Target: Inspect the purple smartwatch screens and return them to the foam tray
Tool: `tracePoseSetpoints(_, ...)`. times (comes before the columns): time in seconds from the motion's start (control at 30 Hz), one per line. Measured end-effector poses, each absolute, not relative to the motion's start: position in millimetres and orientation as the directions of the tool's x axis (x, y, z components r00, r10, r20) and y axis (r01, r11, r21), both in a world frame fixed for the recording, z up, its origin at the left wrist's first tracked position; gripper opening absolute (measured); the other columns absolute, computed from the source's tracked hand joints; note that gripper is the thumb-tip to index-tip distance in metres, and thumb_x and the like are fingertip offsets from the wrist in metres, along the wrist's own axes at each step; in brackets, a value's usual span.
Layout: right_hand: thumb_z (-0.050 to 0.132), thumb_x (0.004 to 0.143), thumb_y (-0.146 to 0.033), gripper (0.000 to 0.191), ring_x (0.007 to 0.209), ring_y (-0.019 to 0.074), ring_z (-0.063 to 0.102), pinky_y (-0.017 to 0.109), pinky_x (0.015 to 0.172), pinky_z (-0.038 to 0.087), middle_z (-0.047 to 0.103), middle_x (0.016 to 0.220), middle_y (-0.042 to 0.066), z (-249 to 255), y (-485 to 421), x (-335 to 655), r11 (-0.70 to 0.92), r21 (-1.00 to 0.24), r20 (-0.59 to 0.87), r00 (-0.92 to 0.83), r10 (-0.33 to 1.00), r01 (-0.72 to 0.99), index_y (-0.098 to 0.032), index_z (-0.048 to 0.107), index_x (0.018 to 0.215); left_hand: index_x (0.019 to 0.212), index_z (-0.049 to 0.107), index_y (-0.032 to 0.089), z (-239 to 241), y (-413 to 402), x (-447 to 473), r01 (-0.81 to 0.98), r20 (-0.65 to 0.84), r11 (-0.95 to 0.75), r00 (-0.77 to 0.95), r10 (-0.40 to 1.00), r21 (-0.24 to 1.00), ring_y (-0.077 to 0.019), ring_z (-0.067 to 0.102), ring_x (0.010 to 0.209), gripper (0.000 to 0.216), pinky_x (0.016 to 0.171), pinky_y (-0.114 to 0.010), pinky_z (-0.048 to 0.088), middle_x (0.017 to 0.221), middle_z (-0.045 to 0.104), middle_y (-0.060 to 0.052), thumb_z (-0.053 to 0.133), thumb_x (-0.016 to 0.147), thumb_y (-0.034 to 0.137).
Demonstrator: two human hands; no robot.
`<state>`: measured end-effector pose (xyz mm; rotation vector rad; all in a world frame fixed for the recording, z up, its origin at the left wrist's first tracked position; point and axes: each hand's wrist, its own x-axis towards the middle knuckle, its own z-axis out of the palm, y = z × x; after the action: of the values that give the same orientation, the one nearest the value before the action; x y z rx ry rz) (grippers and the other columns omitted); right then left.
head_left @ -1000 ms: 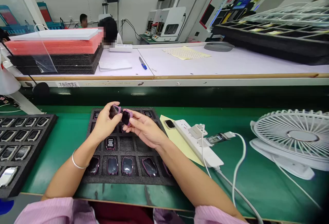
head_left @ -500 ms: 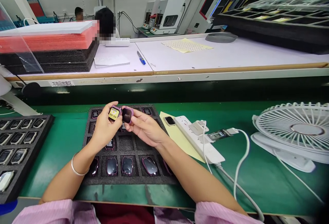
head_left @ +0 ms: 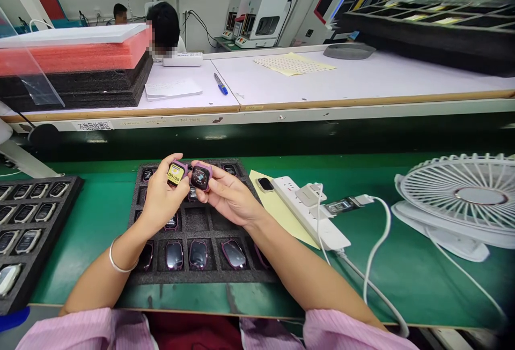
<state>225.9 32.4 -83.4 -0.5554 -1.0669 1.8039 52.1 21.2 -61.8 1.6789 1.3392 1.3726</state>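
Note:
My left hand (head_left: pixel 163 194) is closed on a purple-framed smartwatch (head_left: pixel 176 173) whose yellow screen reads 00:08. Right beside it, my right hand (head_left: pixel 229 194) grips a second purple smartwatch (head_left: pixel 200 177), its dark screen lit with a small pattern. Both are held just above a black foam tray (head_left: pixel 197 221). Several purple watches sit in the tray's pockets, among them one lying tilted (head_left: pixel 234 254) in the front row. My hands and forearms hide parts of the tray.
At left stands another foam tray (head_left: pixel 52 226) of light-framed watches. To the right are a white power strip (head_left: pixel 309 216) with cables, a watch (head_left: pixel 265 184) on yellow paper (head_left: pixel 281 210), and a white fan (head_left: pixel 462 205). Foam sheets (head_left: pixel 80 60) are stacked on the shelf; people sit beyond.
The screen of the watch in my right hand was dark and now shows a lit pattern. Both hands keep their grip, nearly in place. The view has shifted slightly.

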Motion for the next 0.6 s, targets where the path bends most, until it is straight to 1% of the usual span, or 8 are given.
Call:
tracePoseSetpoints(0.13, 0.092, 0.073, -0.052, 0.065, 0.075, 0.0154, 0.056, 0.033, 0.074, 0.054, 0.067, 0.116, 0.006, -84.4, 31.7, 226.2, -0.170, -0.863, 0.089, -0.474, 0.876, -0.476, -0.028, 0.068, 0.128, 0.124, 0.060, 0.016, -63.0, 22.7, 53.1, 0.305, 0.361, -0.337, -0.023, 0.932, 0.891, -0.0122, 0.058, 0.071, 0.048, 0.066, -0.023, 0.048, 0.090, 0.063, -0.002, 0.065, 0.080, 0.034)
tracePoseSetpoints(0.3, 0.089, 0.078, -0.049, 0.058, 0.077, 0.0154, 0.057, 0.034, 0.079, 0.053, 0.066, 0.115, 0.004, -86.1, 31.7, 226.7, -0.172, -0.857, 0.118, -0.509, 0.853, -0.486, -0.029, 0.068, 0.129, 0.125, 0.061, 0.016, -62.7, 22.5, 53.5, 0.285, 0.358, -0.336, -0.028, 0.933, 0.897, -0.0117, 0.057, 0.069, 0.048, 0.065, -0.023, 0.048, 0.087, 0.063, -0.001, 0.066, 0.080, 0.033)
tracePoseSetpoints(0.4, 0.090, 0.078, -0.048, 0.057, 0.076, 0.0147, 0.057, 0.033, 0.079, 0.053, 0.066, 0.114, 0.004, -86.0, 31.4, 226.8, -0.173, -0.847, 0.129, -0.510, 0.850, -0.502, -0.029, 0.068, 0.127, 0.124, 0.061, 0.016, -62.2, 22.0, 53.1, 0.290, 0.374, -0.350, -0.028, 0.927, 0.891, -0.0114, 0.057, 0.069, 0.048, 0.065, -0.022, 0.048, 0.086, 0.063, -0.001, 0.067, 0.079, 0.032)
tracePoseSetpoints(0.6, 0.089, 0.080, -0.047, 0.054, 0.077, 0.0146, 0.057, 0.033, 0.078, 0.052, 0.067, 0.119, 0.004, -84.3, 31.1, 226.2, -0.160, -0.840, 0.132, -0.480, 0.867, -0.518, -0.031, 0.068, 0.127, 0.127, 0.058, 0.017, -64.2, 22.1, 52.6, 0.201, 0.333, -0.322, -0.025, 0.942, 0.925, -0.0129, 0.060, 0.076, 0.054, 0.069, -0.024, 0.050, 0.095, 0.065, -0.003, 0.067, 0.076, 0.030)
